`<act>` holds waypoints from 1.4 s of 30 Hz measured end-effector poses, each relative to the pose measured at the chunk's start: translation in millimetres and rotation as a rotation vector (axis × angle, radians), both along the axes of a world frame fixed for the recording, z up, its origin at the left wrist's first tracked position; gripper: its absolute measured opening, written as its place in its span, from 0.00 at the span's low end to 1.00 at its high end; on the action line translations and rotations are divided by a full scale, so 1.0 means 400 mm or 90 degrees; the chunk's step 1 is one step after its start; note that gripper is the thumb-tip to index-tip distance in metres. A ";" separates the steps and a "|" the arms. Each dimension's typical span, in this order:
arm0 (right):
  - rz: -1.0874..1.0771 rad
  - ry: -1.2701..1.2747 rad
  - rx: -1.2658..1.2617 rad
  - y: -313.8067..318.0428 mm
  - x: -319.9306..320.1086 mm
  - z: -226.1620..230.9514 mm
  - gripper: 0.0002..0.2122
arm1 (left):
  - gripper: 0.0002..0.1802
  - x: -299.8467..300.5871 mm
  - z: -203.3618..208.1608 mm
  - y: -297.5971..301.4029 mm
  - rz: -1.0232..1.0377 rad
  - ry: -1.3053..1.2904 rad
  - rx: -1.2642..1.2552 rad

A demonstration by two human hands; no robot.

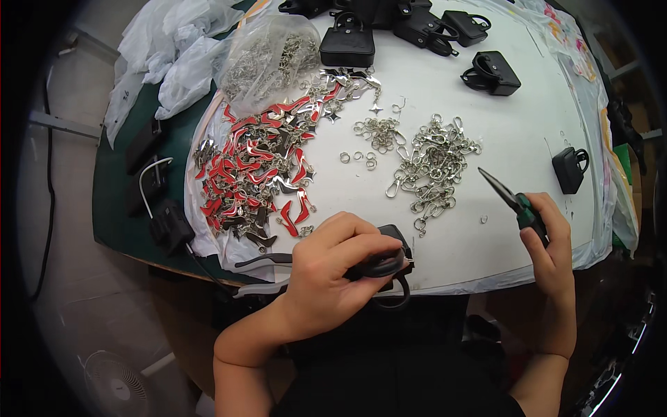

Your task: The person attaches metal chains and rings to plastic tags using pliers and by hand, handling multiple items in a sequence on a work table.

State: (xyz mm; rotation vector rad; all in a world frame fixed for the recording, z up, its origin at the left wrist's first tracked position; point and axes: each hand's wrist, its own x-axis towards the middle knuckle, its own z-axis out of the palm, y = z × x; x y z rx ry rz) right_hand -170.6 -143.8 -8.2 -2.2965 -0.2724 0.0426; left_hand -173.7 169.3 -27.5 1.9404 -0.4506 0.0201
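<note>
My left hand (330, 271) is closed around the looped handle of a miniature black handbag (393, 233) at the table's front edge. Most of that bag is hidden behind my fingers. In my right hand (553, 243), held off to the right, is a pair of needle-nose pliers (502, 190) with dark green grips, its pointed jaws aimed up and left. Between the hands and farther back lies a heap of silver swivel clasps (434, 163). A smaller pile of metal rings (380, 133) sits beside it, with a few loose rings (358, 156) in front.
Red and black shoe-shaped charms (253, 170) are heaped at the left. A clear bag of metal parts (271, 62) stands behind them. Several black mini handbags (347, 45) line the back; another handbag (571, 169) stands far right. A grey-handled tool (262, 288) lies by my left wrist.
</note>
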 end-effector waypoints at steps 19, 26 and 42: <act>-0.148 -0.182 -0.462 -0.128 0.078 -0.221 0.26 | 0.12 -0.002 -0.057 0.069 -0.266 0.287 -0.649; -0.142 -0.147 -0.429 -0.130 0.075 -0.227 0.28 | 0.14 -0.009 -0.062 0.085 -0.368 0.267 -0.713; 0.032 -0.224 -0.213 0.080 0.108 -0.078 0.20 | 0.13 -0.133 -0.017 0.564 -0.543 0.264 -0.330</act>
